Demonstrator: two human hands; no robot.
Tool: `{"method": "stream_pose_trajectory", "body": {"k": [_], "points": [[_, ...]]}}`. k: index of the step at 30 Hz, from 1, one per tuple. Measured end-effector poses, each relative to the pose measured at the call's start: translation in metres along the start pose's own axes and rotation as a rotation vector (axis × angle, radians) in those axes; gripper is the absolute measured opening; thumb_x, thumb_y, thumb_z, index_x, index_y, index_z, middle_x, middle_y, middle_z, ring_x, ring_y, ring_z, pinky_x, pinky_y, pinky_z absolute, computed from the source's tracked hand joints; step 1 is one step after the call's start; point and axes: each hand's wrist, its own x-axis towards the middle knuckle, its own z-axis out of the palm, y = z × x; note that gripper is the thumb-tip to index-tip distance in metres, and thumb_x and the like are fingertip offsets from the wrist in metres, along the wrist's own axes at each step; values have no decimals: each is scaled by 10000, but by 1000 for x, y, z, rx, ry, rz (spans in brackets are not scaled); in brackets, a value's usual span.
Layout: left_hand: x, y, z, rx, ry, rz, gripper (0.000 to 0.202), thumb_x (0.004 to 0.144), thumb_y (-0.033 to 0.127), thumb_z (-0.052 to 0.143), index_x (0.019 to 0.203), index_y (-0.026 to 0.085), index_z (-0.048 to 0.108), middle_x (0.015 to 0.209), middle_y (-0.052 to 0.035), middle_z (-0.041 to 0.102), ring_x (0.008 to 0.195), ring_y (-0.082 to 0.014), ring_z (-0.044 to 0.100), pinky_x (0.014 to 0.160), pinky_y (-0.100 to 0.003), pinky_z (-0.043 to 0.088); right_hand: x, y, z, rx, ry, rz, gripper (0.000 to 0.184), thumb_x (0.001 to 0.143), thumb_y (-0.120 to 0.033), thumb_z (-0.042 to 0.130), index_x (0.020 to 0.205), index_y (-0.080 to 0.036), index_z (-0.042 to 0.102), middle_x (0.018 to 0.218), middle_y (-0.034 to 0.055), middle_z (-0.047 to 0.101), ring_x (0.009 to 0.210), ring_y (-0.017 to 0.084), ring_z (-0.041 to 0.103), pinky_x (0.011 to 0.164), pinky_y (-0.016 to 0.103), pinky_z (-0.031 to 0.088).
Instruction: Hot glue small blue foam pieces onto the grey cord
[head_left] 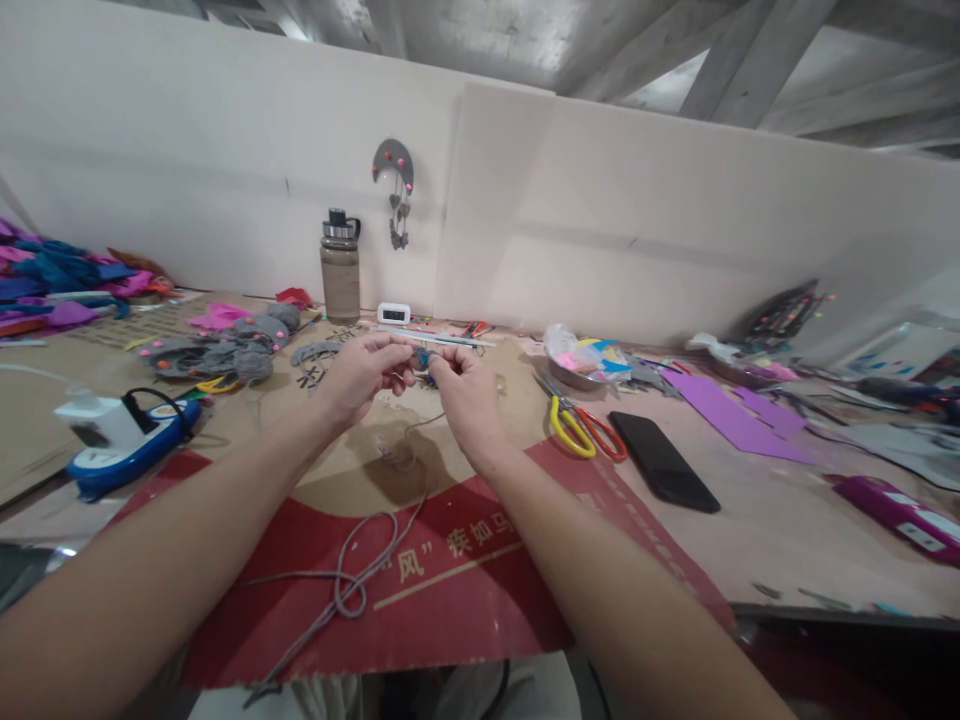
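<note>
Position: both hands are raised over the centre of the desk (787,540) and brought together, fingertips meeting. The left hand (364,375) and the right hand (465,390) each pinch the small blue-grey piece (421,358) held between them. The piece is mostly covered by the fingers; it is possibly a felt part, but its shape cannot be read.

A thin thread (411,428) drops from the hands toward 6 o'clock. Below it, a looped grey cord (360,580) lies loose on the red printed cardboard (465,590). Whether thread and cord are one length cannot be told.

Surroundings, read from the hands:
- 3 o'clock: yellow-and-orange scissors (581,428), near.
- 4 o'clock: black phone (664,462), flat, just beside the scissors.
- 9 to 10 o'clock: pile of grey felt pieces (225,350).
- 8 o'clock: blue-and-white device (127,445).
- 11 o'clock: water bottle (340,270), upright against the wall.

Step in hand, as judged: fine two-handed work on the piece, likely attaching or threading it.

Requirement for the next move: keep one pinch steady on the piece while the other hand works. Keep the thread free of the cord loops below.
</note>
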Motion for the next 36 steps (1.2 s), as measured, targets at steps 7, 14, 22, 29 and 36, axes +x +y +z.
{"method": "stream_pose_trajectory", "body": {"k": [7,14,22,29,36], "points": [[-1,3,1,373,58,95,107,683,230,613,730,134,601,529,1,570,446,-82,478,460,-211,393,-2,6,1,-90,4,-75,111,726,-275,464,658,-190,486,569,-54,436,529,87,376,513,206,304],[1,1,-1,325,51,37,68,671,209,604,655,144,594,498,9,549,442,-83,477,454,-210,382,-3,7,0,-124,-30,-82,124,731,-282,452,666,-190,503,570,-53,451,533,88,385,531,208,316],[1,10,-7,294,-146,-57,223,697,307,610,823,129,656,613,-35,619,544,-112,553,508,-224,426,-3,5,-6,-165,-58,-55,124,731,-267,442,645,-193,492,563,-52,453,523,91,387,519,210,316],[-1,10,-5,719,-45,120,172,707,293,591,733,141,668,583,-25,633,503,-107,558,480,-203,425,-3,14,-3,-168,-120,-87,153,766,-305,467,773,-173,544,631,-25,518,568,99,444,551,221,345],[3,9,-12,704,190,193,112,702,235,593,680,145,655,527,-14,600,420,-92,503,417,-194,377,-4,23,1,-83,-180,-127,200,780,-289,478,929,-161,516,761,2,561,678,109,517,637,238,399]]}}
